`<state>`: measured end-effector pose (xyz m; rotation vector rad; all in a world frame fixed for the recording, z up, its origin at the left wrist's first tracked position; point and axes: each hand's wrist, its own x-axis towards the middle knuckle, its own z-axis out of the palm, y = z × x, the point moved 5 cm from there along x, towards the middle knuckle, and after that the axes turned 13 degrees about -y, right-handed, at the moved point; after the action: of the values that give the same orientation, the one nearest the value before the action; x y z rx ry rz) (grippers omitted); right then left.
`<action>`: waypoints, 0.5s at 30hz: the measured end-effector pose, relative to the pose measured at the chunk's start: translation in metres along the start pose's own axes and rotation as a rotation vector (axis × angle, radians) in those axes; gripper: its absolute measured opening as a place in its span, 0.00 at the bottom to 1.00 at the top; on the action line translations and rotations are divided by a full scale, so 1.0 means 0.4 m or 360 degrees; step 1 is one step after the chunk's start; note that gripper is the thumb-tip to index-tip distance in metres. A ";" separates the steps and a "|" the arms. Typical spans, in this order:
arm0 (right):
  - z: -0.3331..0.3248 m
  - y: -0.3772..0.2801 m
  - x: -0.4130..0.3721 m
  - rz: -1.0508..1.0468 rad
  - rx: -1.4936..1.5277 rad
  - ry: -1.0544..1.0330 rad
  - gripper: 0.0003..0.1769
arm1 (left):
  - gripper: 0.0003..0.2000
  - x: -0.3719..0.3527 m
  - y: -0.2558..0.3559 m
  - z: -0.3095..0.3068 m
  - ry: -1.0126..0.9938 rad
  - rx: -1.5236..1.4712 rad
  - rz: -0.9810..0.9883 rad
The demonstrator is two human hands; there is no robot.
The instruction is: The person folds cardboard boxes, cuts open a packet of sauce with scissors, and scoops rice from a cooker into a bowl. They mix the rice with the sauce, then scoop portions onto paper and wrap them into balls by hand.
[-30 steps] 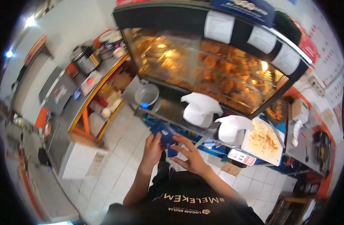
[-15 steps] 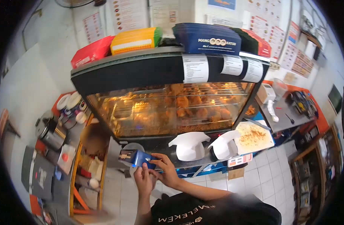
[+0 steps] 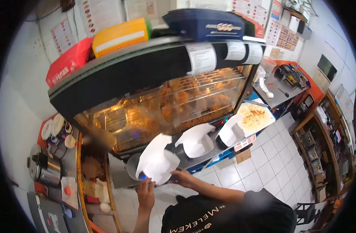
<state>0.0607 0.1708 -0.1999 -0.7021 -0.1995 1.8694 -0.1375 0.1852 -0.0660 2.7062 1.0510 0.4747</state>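
A takeout box (image 3: 159, 163), its white inside facing up and its flap raised, is between my two hands. My left hand (image 3: 146, 191) pinches its near left edge. On the near right side, my right hand (image 3: 181, 178) has its fingers closed on the box wall. To the right, a second open takeout box (image 3: 197, 144) stands on the ledge (image 3: 209, 160) before the display warmer. A third box (image 3: 230, 132) stands beyond it, also open with its flap up. A round translucent container (image 3: 133, 165) is partly hidden behind the held box.
The glass-fronted warmer (image 3: 147, 64) holds fried food and carries folded blue cartons (image 3: 203, 27), yellow cartons (image 3: 121, 37) and red cartons (image 3: 71, 60) on top. A white board with crumbs (image 3: 259, 126) sits at the ledge's right end. A metal cooker (image 3: 44, 169) stands at left.
The folded blue carton in my hands is now an opened box with its white inside showing. Both hands have moved apart around it. The view has tilted and shifted.
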 end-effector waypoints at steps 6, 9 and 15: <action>-0.160 0.082 0.126 0.0045 0.0401 -0.0098 0.12 | 0.46 -0.195 -0.178 0.193 0.0558 -0.0415 -0.1006; -0.152 0.072 0.160 -0.0015 0.0417 0.0073 0.13 | 0.65 -0.175 -0.210 0.301 0.0449 -0.0318 -0.1112; -0.180 0.053 0.224 -0.0266 0.0477 0.0169 0.11 | 0.67 -0.033 -0.260 0.331 0.0332 -0.0430 -0.1416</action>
<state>0.0613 0.2290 -0.3013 -0.5578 0.0878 1.6522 -0.1629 0.2429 -0.2226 1.7293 1.9071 0.6514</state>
